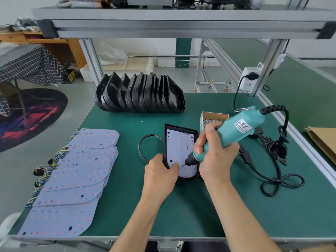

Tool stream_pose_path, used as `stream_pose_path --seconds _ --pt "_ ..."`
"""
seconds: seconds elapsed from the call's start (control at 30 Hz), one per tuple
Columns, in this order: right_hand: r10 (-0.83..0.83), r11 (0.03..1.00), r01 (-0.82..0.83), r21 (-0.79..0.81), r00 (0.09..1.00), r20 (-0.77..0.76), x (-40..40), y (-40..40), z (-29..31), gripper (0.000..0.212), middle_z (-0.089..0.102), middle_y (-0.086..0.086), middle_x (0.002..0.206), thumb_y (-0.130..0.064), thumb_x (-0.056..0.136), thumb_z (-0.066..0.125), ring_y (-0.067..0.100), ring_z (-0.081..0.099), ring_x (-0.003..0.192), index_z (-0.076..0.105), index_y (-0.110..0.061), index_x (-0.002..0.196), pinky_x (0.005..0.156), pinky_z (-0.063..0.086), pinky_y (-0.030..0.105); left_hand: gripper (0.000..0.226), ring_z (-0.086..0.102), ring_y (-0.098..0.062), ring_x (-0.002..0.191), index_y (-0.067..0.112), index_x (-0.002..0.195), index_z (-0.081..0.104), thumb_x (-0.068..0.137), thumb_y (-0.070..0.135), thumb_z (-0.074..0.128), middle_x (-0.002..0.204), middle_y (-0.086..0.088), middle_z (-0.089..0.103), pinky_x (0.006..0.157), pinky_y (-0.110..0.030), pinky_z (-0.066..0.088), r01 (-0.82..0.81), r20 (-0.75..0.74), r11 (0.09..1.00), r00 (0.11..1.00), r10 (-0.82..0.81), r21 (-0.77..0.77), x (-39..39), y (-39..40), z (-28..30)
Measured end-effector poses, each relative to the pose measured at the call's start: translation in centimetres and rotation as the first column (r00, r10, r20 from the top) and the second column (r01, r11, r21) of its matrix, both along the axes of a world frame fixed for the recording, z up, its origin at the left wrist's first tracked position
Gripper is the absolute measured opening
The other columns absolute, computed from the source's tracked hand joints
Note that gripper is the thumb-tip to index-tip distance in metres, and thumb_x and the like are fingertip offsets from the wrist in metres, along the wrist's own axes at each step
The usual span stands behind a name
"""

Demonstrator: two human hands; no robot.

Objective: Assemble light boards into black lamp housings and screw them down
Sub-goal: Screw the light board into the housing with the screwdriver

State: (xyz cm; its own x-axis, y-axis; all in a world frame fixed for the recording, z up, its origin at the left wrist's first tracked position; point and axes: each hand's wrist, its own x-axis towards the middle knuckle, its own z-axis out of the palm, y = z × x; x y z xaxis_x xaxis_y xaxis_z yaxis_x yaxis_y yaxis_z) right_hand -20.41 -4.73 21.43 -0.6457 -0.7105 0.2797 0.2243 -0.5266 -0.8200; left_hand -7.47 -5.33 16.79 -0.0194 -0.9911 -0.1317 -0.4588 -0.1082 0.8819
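On green mat [127, 197], stacked boards [72, 182].

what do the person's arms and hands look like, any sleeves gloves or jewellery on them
Both forearms are bare from the bottom edge of the picture up to the wrists, with no sleeve in view. The left hand and right hand wear no gloves. No watch, bracelet or ring shows on the visible wrists and fingers. Fingernails look short and unpainted.

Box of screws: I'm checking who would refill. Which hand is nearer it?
Right. The right hand, gripping the electric screwdriver, sits just in front of the box of screws; the left hand holds the lamp housing farther away.
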Motion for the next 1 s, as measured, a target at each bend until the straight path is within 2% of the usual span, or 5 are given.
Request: stream_pose_path --seconds 0.13,0.3,0.67,0.83,1.0 --pt "-0.001 1.000 0.001 0.018 0.999 -0.046 0.20 0.05 0.17 0.019 0.050 0.003 0.053 -0.023 0.091 0.067 0.021 0.039 0.040 0.063 -0.034 0.076 0.047 0.037 0.026 0.022 0.070 -0.035 0.070 0.015 0.078 0.055 0.082 0.033 0.067 0.069 -0.001 0.063 0.058 -0.039 0.055 0.000 -0.009 1.000 1.000 0.000 0.000 0.06 -0.06 -0.18" --pt "0.024 0.999 -0.022 0.031 0.998 -0.066 0.27 -0.04 0.16 0.022 0.049 0.002 0.052 -0.021 0.091 0.065 0.021 0.039 0.041 0.060 -0.033 0.074 0.046 0.036 0.024 0.029 0.069 -0.037 0.069 0.010 0.081 0.055 0.078 0.037 0.064 0.074 -0.011 0.066 0.060 -0.047 0.057 0.006 -0.009 1.000 1.000 -0.006 -0.007 0.05 -0.10 -0.27" --pt "0.085 0.996 -0.082 0.041 0.992 -0.090 0.29 0.32 0.18 0.014 0.051 0.004 0.056 -0.022 0.091 0.067 0.020 0.040 0.042 0.060 -0.025 0.078 0.046 0.038 0.025 0.025 0.069 -0.035 0.069 0.013 0.079 0.055 0.083 0.034 0.068 0.070 -0.002 0.064 0.054 -0.034 0.049 -0.002 -0.006 1.000 1.000 0.002 -0.006 0.14 -0.07 -0.70" --pt "0.087 0.995 -0.083 0.047 0.992 -0.093 0.25 0.39 0.18 0.014 0.051 0.006 0.056 -0.024 0.090 0.068 0.023 0.041 0.042 0.060 -0.024 0.078 0.046 0.039 0.027 0.027 0.068 -0.038 0.071 0.009 0.082 0.055 0.083 0.033 0.068 0.075 -0.012 0.068 0.055 -0.036 0.049 -0.013 0.005 1.000 1.000 0.013 -0.006 0.10 0.09 -0.45" --pt "0.133 0.991 -0.132 0.018 0.984 -0.120 0.05 0.67 0.44 0.015 0.055 0.006 0.057 -0.024 0.092 0.068 0.022 0.042 0.042 0.063 -0.029 0.079 0.048 0.040 0.025 0.027 0.069 -0.038 0.071 0.009 0.081 0.055 0.083 0.033 0.069 0.075 -0.010 0.067 0.058 -0.041 0.054 -0.013 0.005 1.000 1.000 0.013 0.003 0.21 0.30 -0.05"
